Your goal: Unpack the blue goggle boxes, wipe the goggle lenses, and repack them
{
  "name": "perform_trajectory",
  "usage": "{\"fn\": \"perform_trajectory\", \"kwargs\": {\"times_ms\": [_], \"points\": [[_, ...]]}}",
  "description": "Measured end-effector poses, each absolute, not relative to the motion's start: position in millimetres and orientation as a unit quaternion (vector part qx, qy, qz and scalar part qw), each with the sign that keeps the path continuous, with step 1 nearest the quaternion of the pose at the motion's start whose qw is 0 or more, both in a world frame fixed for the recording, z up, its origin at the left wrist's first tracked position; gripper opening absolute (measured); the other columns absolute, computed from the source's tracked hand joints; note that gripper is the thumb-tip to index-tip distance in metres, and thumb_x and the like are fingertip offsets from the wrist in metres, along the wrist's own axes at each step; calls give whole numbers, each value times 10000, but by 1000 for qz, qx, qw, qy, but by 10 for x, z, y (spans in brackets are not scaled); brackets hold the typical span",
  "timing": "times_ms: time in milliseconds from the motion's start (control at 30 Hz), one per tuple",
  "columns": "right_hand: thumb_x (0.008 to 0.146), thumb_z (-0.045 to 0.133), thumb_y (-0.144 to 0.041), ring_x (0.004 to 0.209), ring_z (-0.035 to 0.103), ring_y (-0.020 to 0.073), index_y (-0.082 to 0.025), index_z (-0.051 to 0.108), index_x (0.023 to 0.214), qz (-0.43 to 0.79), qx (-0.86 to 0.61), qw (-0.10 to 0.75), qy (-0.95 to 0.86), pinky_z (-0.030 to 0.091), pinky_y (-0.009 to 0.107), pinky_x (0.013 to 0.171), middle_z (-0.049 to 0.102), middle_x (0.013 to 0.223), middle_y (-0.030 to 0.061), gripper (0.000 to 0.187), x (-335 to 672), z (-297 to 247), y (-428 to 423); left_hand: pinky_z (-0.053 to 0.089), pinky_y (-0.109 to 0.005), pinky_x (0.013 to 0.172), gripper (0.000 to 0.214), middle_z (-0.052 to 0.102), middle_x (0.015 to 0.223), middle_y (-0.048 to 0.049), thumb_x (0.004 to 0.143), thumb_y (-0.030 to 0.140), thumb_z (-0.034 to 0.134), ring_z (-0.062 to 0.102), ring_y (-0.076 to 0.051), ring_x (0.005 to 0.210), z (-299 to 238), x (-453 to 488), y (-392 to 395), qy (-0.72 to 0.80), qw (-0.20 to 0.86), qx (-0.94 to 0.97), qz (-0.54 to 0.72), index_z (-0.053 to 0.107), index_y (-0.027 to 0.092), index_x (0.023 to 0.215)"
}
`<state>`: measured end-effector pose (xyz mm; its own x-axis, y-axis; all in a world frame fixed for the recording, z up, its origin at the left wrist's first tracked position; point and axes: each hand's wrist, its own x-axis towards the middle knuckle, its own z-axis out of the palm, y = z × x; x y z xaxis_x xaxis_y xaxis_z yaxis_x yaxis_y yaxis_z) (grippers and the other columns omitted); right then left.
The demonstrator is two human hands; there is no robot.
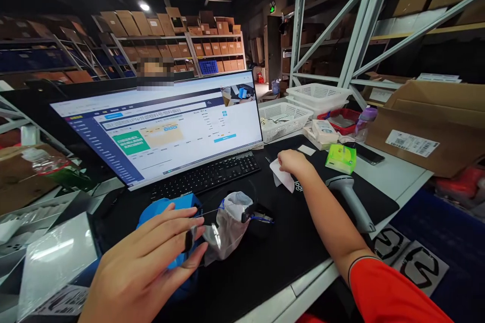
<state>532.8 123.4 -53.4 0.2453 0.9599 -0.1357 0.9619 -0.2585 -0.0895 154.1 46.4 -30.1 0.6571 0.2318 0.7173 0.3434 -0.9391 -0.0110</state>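
My left hand (151,252) is in the foreground, its fingers stretched forward over a blue object (162,209). Between thumb and forefinger shows a small dark, shiny piece, too hidden to name. Just beyond the fingertips lies a grey drawstring pouch (229,232), with a black part and blue-edged strands at its right end. My right hand (293,162) reaches across the black mat (288,247), fingers closed on a thin white sheet (282,176) that hangs down to the mat. Whether the sheet is paper or cloth, I cannot tell.
A monitor (182,146) and keyboard (223,171) stand behind the pouch. Right of my forearm lie a barcode scanner (352,202), a green tissue pack (341,158) and a phone (366,152). White baskets (288,128) and an open carton (428,126) stand farther back. Someone's head shows behind the monitor.
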Motion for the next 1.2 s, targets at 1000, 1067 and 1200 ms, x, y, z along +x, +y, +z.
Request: {"fn": "perform_trajectory", "kwargs": {"times_ms": [1000,1067,1200], "points": [[874,714,-367,1022,701,281,-201,755,1029,-76,757,-54,647,488,299,761,751,1128,119,231,5213,-315,987,418,-354,1211,249,727,1046,-22,887,213,714,649,-176,1148,-268,1589,446,-141,67,-901,-405,679,223,1133],[872,718,-359,1022,700,275,-204,756,1019,-74,750,-56,654,483,293,755,752,1129,112,217,5189,-315,969,424,-377,1211,256,734,1044,-17,872,194,727,657,-184,1140,-273,1591,435,-154,72,-898,-406,680,230,1121],[874,714,-334,990,707,258,-205,753,1000,-67,738,-59,669,471,280,726,760,1088,99,185,5180,-318,931,432,-391,1209,278,748,1051,-11,845,160,743,672,-190,1133,-289,1568,457,-159,95,-895,-406,688,232,1109]]}}
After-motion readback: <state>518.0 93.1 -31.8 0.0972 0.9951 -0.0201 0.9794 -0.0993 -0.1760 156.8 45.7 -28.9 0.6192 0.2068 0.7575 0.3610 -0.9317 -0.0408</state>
